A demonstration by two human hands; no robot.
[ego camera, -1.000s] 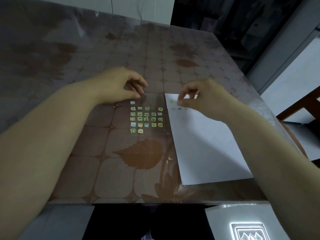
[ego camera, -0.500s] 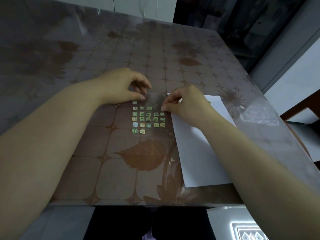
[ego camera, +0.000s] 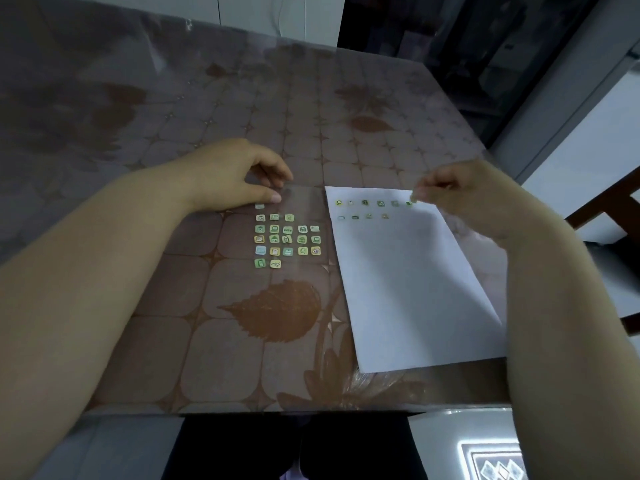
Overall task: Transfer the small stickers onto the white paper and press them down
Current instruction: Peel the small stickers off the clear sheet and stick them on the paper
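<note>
A clear sticker sheet point(ego camera: 304, 202) lies on the table with several small green and yellow stickers point(ego camera: 287, 240) in rows on it. My left hand point(ego camera: 239, 178) holds the sheet's top edge, thumb and curled fingertips on it. To the right lies the white paper point(ego camera: 412, 282), with two short rows of stuck stickers point(ego camera: 372, 208) near its top. My right hand point(ego camera: 464, 195) hovers over the paper's top right corner and pinches a small green sticker point(ego camera: 413, 199) between thumb and fingertip, beside the end of the top row.
The table point(ego camera: 225, 341) has a brown leaf-patterned cover under glossy plastic. Its front edge runs just below the paper. A wooden chair point(ego camera: 609, 216) stands at the right, and a dark opening lies beyond the far right corner.
My right hand went left to the sticker sheet, then came back right over the paper's top right corner with a sticker pinched. The left hand stayed on the sheet.
</note>
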